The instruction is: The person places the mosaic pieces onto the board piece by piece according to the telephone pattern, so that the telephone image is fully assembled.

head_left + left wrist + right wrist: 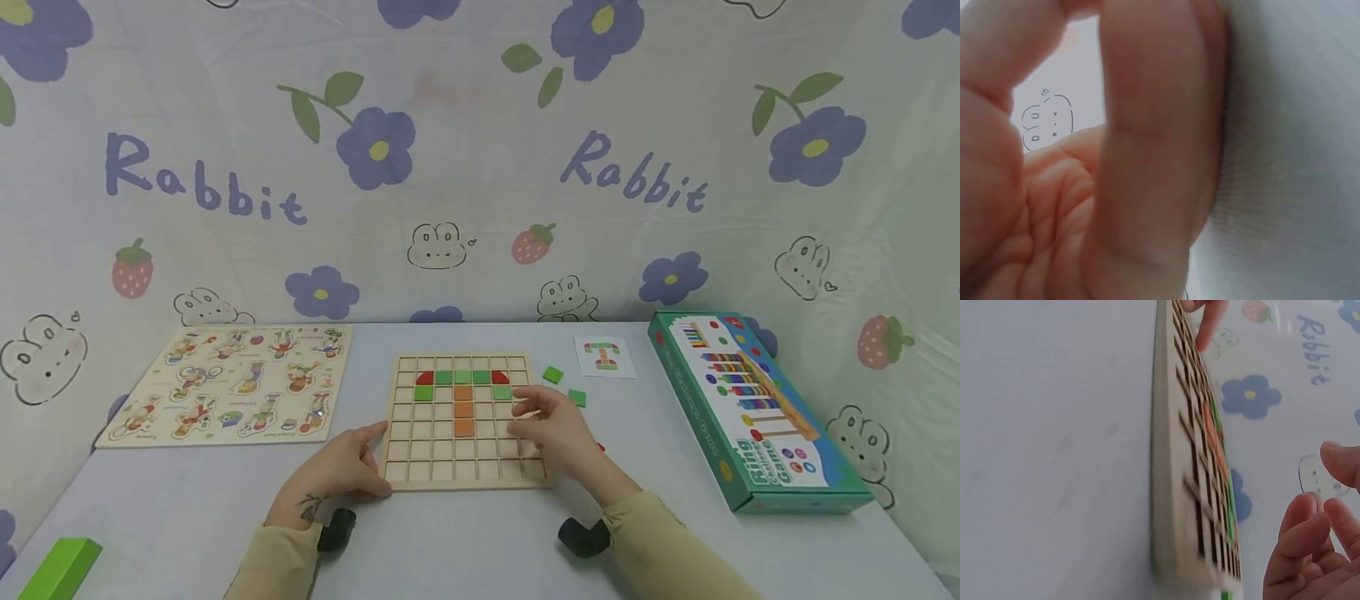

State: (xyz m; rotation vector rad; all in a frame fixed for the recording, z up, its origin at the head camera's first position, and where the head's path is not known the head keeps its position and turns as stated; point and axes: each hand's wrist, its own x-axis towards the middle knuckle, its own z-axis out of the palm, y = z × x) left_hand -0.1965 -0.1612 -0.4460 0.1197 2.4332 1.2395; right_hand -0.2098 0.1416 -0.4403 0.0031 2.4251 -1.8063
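A wooden grid board [429, 472] lies flat on the table. Along its top, green square tiles [462, 377] form a row between two red quarter-round tiles, with a green tile below each end. Orange square tiles [464, 409] run down the middle column. My left hand [341, 462] touches the board's lower left edge and corner with extended index finger and thumb. Over the board's right side is my right hand [558, 429], fingers loosely bent. In the right wrist view, this hand [1316, 550] shows nothing between thumb and fingers.
Loose green tiles [553, 374] lie right of the board; a red piece [601, 447] is mostly hidden by the right hand. Behind them lies a pattern card [622, 367]. A picture puzzle board [225, 392] is left, a toy box [765, 417] right, a green block [60, 571] front left.
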